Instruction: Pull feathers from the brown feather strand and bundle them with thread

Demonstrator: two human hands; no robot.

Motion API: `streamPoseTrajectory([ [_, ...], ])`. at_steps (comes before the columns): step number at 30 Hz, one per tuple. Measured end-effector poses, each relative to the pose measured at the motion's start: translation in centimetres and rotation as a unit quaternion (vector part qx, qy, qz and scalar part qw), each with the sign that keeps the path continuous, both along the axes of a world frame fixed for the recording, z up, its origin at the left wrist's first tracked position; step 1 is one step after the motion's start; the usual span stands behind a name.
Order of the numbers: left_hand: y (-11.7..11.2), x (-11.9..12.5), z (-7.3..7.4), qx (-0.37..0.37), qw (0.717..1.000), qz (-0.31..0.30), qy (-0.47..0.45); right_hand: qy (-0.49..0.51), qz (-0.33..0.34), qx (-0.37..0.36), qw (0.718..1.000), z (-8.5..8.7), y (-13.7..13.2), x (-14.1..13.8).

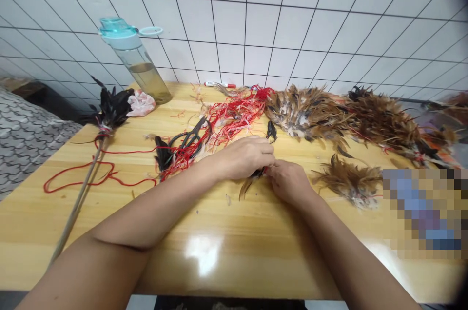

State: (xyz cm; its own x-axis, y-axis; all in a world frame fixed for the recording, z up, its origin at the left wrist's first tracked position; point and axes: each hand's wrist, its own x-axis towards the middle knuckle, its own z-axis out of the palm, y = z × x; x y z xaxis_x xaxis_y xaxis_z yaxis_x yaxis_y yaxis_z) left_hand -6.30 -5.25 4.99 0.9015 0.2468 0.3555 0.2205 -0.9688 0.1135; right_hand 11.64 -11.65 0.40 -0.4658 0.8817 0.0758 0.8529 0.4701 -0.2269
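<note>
My left hand (244,156) and my right hand (288,181) meet at the middle of the wooden table (226,246). Both are closed around a small bunch of dark feathers (252,179), whose tips stick out below and above the fingers. Just behind my hands lies a tangle of red string (234,112) mixed with black feathers. A loose brown feather tuft (347,181) rests to the right of my right hand.
A long stick with black feathers bound at its top (104,120) lies at the left, trailing red cord (78,178). A water bottle (137,61) stands at the back left. Brown feather piles (351,115) fill the back right. A red marker (219,84) lies by the tiled wall.
</note>
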Motion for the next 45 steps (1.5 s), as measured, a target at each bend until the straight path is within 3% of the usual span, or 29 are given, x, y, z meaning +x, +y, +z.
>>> streamPoseTrajectory([
  [2,0.8,-0.2,-0.6,-0.031,0.999,0.01,-0.02,0.046,0.012,-0.007,0.999,0.1,0.0,-0.1],
  [4,2.0,-0.6,-1.5,-0.113,0.992,0.001,-0.049,0.151,0.03,-0.03,0.988,0.1,0.0,-0.2],
  [7,3.2,-1.2,-2.7,-0.234,0.969,-0.045,-0.069,0.343,0.036,-0.062,0.937,-0.1,0.3,-0.2],
  [10,2.7,-0.9,-3.3,-0.251,0.959,0.005,-0.133,0.528,-0.024,-0.126,0.839,-0.3,0.5,-0.3],
  [13,1.2,0.2,-3.5,-0.213,0.962,0.064,-0.159,0.682,-0.092,-0.219,0.692,-0.7,0.6,-0.4],
  [15,0.5,0.9,-3.5,-0.158,0.968,0.088,-0.175,0.739,-0.107,-0.268,0.608,-0.8,0.7,-0.3],
  [17,0.1,1.4,-3.5,-0.099,0.972,0.094,-0.194,0.769,-0.105,-0.311,0.548,-1.0,0.8,-0.1],
  [20,-0.1,1.4,-3.3,-0.023,0.973,0.083,-0.215,0.789,-0.108,-0.357,0.488,-1.0,0.8,-0.1],
  [24,-0.3,1.2,-2.8,0.015,0.971,0.056,-0.233,0.793,-0.116,-0.377,0.464,-1.0,0.7,-0.5],
  [30,-0.6,1.3,-2.5,-0.097,0.964,-0.026,-0.244,0.796,-0.105,-0.407,0.436,-0.8,0.7,-1.1],
  [35,-0.5,1.2,-2.4,-0.28,0.915,-0.03,-0.289,0.793,-0.092,-0.447,0.403,-0.6,0.7,-1.3],
  [42,-0.3,1.6,-2.8,-0.501,0.818,0.015,-0.284,0.779,-0.111,-0.446,0.427,-0.6,0.5,-1.8],
  [45,-0.3,1.6,-2.5,-0.546,0.79,0.001,-0.278,0.778,-0.092,-0.448,0.431,-0.7,0.6,-1.7],
])
